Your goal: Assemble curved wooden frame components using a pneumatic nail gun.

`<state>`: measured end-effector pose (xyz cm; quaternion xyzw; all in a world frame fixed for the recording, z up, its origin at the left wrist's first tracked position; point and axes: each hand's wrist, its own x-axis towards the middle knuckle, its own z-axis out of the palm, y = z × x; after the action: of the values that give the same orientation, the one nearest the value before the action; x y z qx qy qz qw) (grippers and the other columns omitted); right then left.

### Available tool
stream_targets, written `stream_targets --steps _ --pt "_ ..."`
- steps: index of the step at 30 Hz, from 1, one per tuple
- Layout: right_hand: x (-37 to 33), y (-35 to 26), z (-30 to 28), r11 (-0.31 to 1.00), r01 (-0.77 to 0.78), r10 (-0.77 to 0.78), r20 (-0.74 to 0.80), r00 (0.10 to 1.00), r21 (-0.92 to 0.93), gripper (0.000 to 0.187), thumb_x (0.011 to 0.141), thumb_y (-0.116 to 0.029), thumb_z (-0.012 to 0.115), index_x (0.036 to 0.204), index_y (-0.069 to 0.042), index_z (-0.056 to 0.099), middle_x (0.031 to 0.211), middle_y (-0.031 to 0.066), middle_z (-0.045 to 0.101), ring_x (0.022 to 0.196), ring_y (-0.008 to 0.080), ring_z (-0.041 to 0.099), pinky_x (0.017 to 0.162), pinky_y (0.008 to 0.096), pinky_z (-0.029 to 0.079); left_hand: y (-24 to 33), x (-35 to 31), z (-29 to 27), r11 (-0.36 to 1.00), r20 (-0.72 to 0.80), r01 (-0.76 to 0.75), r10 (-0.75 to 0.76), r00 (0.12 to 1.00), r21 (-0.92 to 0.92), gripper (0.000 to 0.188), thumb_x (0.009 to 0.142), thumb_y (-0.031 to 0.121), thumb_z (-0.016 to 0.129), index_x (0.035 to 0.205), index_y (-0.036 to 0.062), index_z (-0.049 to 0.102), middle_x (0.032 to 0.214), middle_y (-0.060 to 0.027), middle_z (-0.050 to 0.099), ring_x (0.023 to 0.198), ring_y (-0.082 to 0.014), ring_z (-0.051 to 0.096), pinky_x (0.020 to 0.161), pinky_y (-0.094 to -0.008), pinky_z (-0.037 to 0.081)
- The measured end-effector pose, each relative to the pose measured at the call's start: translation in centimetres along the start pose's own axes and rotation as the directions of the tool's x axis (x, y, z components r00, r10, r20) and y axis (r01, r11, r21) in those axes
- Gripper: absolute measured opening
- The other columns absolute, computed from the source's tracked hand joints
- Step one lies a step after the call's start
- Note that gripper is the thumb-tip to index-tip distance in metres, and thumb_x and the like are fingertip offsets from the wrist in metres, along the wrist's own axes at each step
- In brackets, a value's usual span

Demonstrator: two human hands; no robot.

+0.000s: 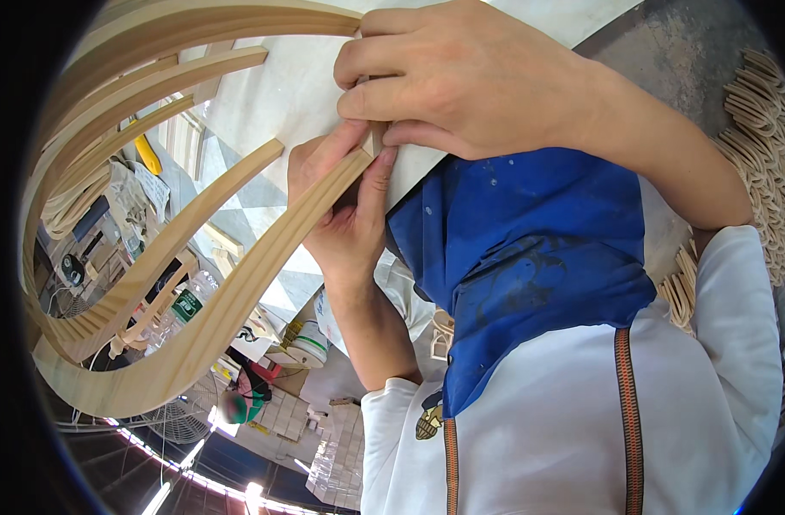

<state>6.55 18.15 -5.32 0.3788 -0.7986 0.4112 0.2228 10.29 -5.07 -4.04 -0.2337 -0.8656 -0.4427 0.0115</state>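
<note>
A long, pale wooden piece (268, 257), bent into a deep curve, reaches from the left side up to my hands. My left hand (341, 197) is closed round its end, with thumb and fingers on opposite sides. Just above that end, my right hand (461, 81) is closed, its fingertips and thumb pinched on a short, narrow bit of wood (378, 136) that meets the end of the curved piece. Its fingers hide most of this bit, so I cannot tell whether the two are joined. Both hands are over the edge of a pale worktable (298, 90).
More bent wooden arms (187, 202) rise close on the left. A yellow cutter (146, 154), a clear bottle (189, 302) and a white bucket (308, 343) are beyond them. Bent wood parts (761, 163) are stacked at the right. A person (253, 396) is in the background near a fan (174, 422).
</note>
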Motion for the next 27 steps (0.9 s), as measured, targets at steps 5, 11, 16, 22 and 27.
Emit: stream_targets --steps 5,11,16,22,27 --pt "-0.1 -0.5 0.1 0.996 -0.023 0.024 0.019 1.000 -0.082 0.013 0.080 -0.013 0.067 0.090 -0.005 0.063 0.090 0.0057 0.059 0.091 0.0243 0.062 0.077 0.0328 0.055 0.2 0.1 0.4 0.999 -0.015 0.017 -0.018 1.000 -0.035 0.040 0.081 -0.005 0.083 0.119 -0.0010 0.071 0.105 -0.0124 0.069 0.091 -0.0211 0.063 0.081 -0.0301 0.051" --pt "-0.1 -0.1 0.6 0.999 0.004 -0.002 0.030 1.000 -0.049 0.011 0.080 -0.013 0.067 0.088 -0.006 0.062 0.090 0.0059 0.059 0.092 0.0246 0.062 0.076 0.0332 0.056 0.2 -0.2 -0.2 1.000 0.032 0.022 -0.022 0.999 -0.006 0.043 0.084 -0.004 0.082 0.125 -0.0010 0.068 0.112 -0.0081 0.064 0.101 -0.0158 0.062 0.091 -0.0279 0.050" --pt "0.2 -0.3 0.3 0.998 -0.055 0.057 0.084 0.995 -0.023 0.009 0.082 -0.012 0.065 0.088 -0.006 0.064 0.091 0.0058 0.060 0.094 0.0251 0.062 0.077 0.0339 0.057 0.2 0.2 0.0 1.000 0.004 -0.006 0.006 1.000 0.016 0.042 0.079 -0.004 0.083 0.119 0.0009 0.072 0.103 -0.0123 0.070 0.094 -0.0223 0.065 0.083 -0.0324 0.053" --pt "0.1 -0.2 -0.1 0.997 -0.025 0.030 0.078 0.997 -0.071 0.008 0.083 -0.012 0.065 0.088 -0.005 0.064 0.092 0.0059 0.060 0.096 0.0261 0.062 0.077 0.0347 0.057 -0.4 -0.1 0.4 0.998 -0.036 0.037 -0.039 0.999 -0.049 0.040 0.080 -0.004 0.082 0.118 0.0009 0.072 0.105 -0.0125 0.071 0.093 -0.0218 0.066 0.084 -0.0318 0.052" --pt "-0.5 -0.6 -0.5 0.996 -0.055 0.052 0.048 0.997 0.069 0.017 0.085 -0.006 0.063 0.101 -0.003 0.067 0.100 0.0105 0.064 0.102 0.0286 0.065 0.081 0.0347 0.058 -0.8 -0.1 0.6 0.998 -0.042 0.014 -0.017 0.999 -0.067 0.039 0.080 -0.003 0.082 0.117 0.0009 0.072 0.102 -0.0118 0.070 0.092 -0.0210 0.065 0.083 -0.0307 0.052"
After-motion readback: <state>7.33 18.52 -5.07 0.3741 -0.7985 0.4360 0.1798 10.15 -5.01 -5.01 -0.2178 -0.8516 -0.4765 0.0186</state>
